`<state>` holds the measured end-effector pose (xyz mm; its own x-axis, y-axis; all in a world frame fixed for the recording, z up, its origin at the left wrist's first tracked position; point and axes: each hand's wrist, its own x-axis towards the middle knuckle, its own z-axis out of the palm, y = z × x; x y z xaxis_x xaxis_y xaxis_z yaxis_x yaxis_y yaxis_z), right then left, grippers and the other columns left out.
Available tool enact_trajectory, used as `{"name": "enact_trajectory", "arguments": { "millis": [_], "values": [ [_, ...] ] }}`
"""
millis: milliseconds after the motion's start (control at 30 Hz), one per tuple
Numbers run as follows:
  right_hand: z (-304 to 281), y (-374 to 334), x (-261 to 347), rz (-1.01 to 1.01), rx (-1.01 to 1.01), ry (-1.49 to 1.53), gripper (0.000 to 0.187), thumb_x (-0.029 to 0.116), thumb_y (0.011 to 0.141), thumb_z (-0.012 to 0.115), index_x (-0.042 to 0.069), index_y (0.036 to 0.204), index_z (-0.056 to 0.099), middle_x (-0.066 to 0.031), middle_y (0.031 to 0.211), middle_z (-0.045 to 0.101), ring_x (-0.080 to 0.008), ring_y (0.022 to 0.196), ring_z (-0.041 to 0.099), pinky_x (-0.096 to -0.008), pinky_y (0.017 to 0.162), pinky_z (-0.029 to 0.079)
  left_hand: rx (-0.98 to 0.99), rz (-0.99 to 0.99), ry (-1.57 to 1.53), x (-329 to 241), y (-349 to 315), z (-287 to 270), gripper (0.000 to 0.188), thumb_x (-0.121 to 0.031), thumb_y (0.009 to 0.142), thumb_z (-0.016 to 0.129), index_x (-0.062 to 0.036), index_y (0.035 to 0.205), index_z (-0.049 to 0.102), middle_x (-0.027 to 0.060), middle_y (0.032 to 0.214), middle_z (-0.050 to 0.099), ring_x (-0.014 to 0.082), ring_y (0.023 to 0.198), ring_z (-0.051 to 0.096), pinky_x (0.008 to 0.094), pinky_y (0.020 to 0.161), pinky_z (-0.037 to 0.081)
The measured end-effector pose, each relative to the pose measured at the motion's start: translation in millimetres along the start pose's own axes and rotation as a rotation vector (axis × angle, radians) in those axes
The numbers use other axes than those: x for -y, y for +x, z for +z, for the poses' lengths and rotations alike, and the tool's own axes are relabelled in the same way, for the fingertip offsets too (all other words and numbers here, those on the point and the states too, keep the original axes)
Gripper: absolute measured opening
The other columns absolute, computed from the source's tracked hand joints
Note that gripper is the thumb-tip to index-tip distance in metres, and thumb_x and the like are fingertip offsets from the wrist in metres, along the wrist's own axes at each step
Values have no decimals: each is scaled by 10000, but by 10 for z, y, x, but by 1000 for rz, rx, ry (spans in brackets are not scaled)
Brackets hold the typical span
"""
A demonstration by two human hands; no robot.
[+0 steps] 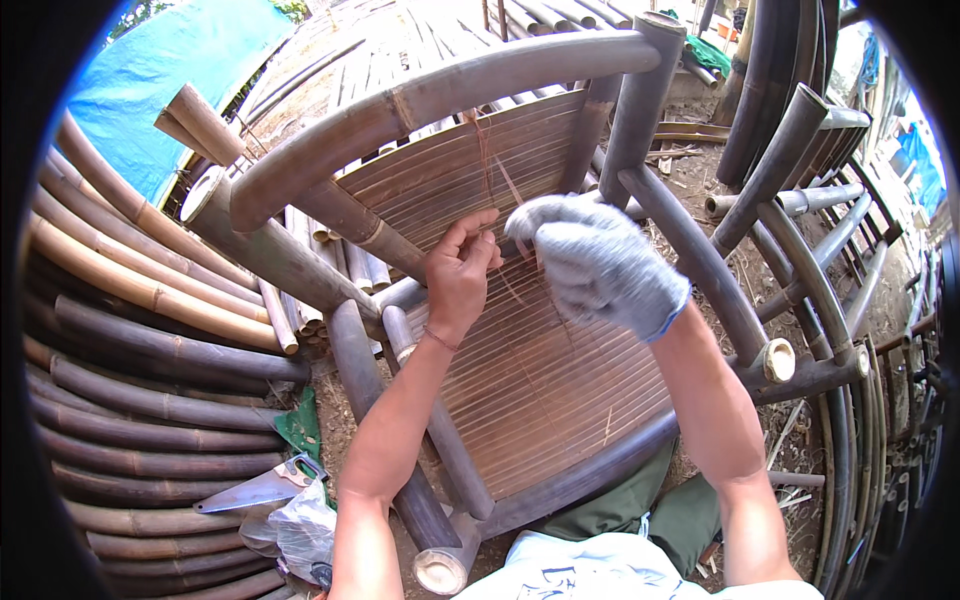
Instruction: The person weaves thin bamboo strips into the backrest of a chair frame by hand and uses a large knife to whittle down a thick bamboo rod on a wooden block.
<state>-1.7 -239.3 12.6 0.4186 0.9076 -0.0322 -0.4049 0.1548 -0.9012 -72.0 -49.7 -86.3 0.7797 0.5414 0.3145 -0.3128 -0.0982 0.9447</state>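
Note:
A dark bamboo chair (560, 452) stands in front of me, its seat and back made of narrow slats. Thin brown binding strands (486, 165) hang down over the back slats. My left hand (460, 278), bare, is closed in a pinch by the lower end of these strands; what lies between its fingertips is too small to make out. Just right of it, my right hand (605, 265) wears a grey knitted glove and has its fingers curled together. A pale thin strip (511, 181) runs from the strands into the gloved fingertips. Both hands are above the slats, apart from each other.
Bent bamboo poles (170, 350) are stacked along the left. A handsaw (260, 487) and a clear plastic bag (303, 530) lie on them. Another bamboo frame (800, 240) stands at right. A blue tarp (170, 85) and laid-out poles (400, 50) are beyond the chair.

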Motion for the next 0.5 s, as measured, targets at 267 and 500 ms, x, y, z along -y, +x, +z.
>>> {"name": "enact_trajectory", "arguments": {
  "millis": [267,500],
  "values": [
    [-43,215,211,-321,-395,-706,257,138,948,543,9,1090,715,-101,875,678,-170,745,657,-313,686,554,67,264,81,-211,47,-140,208,41,965,541,11,1048,729,-12,906,638,34,660,531,206,594,465],
    [-729,332,1,-472,-782,-1136,561,320,936,644,-38,1361,565,-277,1266,644,-377,1196,630,-430,1030,492,226,302,369,-480,-61,431,188,-53,988,556,-15,1072,720,60,903,699,120,740,627,282,670,540]
  ]
}}
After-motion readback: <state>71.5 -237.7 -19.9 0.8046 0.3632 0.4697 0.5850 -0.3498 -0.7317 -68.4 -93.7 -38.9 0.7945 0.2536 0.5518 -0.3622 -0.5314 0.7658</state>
